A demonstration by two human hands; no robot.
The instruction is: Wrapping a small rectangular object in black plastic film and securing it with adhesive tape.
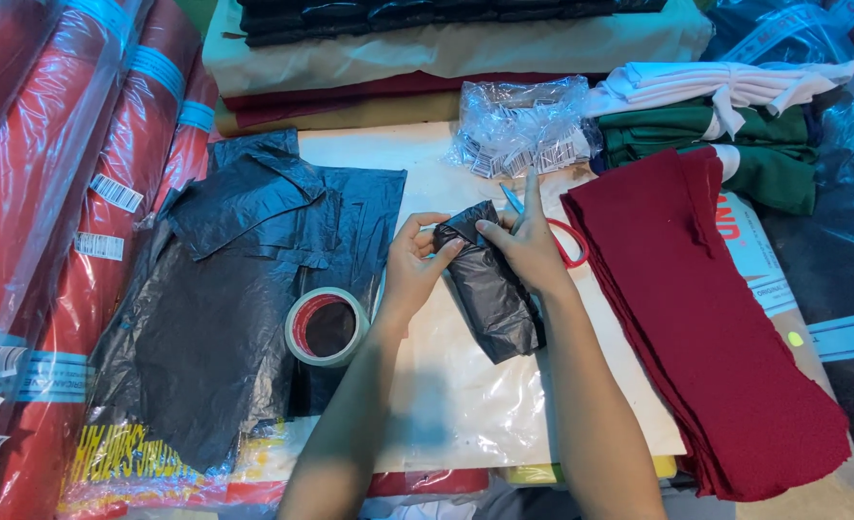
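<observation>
Black plastic-wrapped bundle (489, 289) at frame centre, lying on pale tabletop (446, 385), top end lifted. Left hand (415, 262) fingers pinching folded flap at bundle's top; right hand (531, 252) fingers pressed on same fold, index finger stretched upward. Judgement: keep fold tight, flap flat, one thumb anchoring. Tape roll (328, 326) just left, on black bags (244, 289). Scissors (557, 236) partly behind right hand. Maroon fabric stack (706, 327) at right.
</observation>
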